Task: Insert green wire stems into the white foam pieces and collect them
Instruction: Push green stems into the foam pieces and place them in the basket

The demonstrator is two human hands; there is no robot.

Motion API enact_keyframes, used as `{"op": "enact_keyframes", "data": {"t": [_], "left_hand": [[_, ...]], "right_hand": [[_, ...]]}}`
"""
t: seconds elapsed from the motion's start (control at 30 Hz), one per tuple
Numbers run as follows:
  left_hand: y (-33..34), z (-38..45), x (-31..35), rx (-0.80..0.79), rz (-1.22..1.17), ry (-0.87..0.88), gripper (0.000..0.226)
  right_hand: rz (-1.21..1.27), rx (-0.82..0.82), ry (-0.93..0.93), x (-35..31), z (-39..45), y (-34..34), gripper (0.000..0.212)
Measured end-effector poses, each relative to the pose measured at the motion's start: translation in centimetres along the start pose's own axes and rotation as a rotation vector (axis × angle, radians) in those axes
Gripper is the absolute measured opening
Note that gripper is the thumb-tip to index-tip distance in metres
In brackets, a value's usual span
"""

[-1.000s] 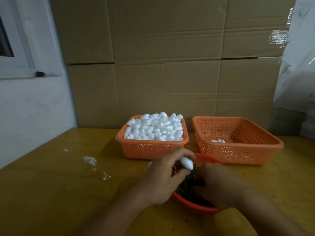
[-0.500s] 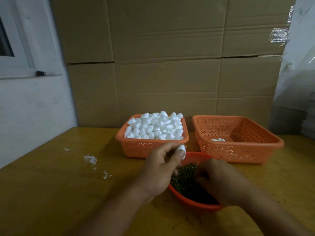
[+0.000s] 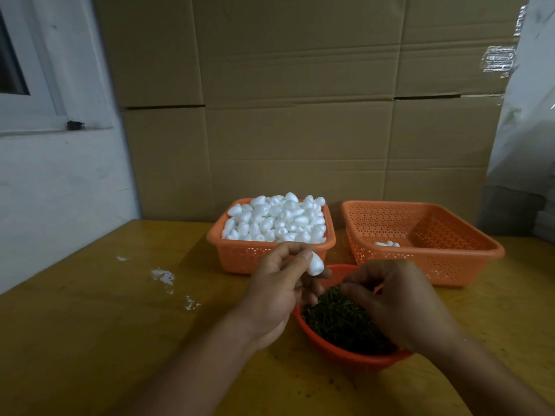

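Fingertips of the left hand (image 3: 280, 291) pinch one foam piece (image 3: 315, 263), now lifted higher at the red bowl (image 3: 345, 354)'s eleven o'clock. The right hand (image 3: 393, 301) has risen off the green stems (image 3: 333, 318), fingers curled; whether they pinch a stem is hidden, but insertion looks next.

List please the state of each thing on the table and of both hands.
Left basket: heaped full of foam pieces.
Right basket: nearly empty, few pieces inside.
Round bowl: holds green stems.
Left hand: pinches one foam piece.
Right hand: fingers curled over the stems; grip hidden.
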State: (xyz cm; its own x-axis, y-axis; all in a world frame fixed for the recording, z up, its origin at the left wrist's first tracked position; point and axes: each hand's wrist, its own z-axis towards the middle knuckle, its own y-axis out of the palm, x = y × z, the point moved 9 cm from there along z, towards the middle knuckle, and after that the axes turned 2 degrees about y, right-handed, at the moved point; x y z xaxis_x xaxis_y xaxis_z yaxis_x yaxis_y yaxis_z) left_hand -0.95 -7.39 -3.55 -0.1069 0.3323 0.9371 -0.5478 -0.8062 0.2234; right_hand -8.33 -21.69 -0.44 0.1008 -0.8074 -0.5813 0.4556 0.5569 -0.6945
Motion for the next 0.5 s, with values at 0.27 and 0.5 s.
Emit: {"op": "enact_keyframes", "data": {"t": [0.27,0.5], "left_hand": [[-0.3,0.0,-0.4,0.004,-0.069,-0.061,0.015],[0.3,-0.4,-0.4,-0.014,-0.076,-0.085,0.031]], "right_hand": [[0.228,-0.028,-0.119,-1.2,-0.6,0.3,0.017],[0.409,0.038,-0.173,-2.2,-1.0,-0.3,0.020]]}}
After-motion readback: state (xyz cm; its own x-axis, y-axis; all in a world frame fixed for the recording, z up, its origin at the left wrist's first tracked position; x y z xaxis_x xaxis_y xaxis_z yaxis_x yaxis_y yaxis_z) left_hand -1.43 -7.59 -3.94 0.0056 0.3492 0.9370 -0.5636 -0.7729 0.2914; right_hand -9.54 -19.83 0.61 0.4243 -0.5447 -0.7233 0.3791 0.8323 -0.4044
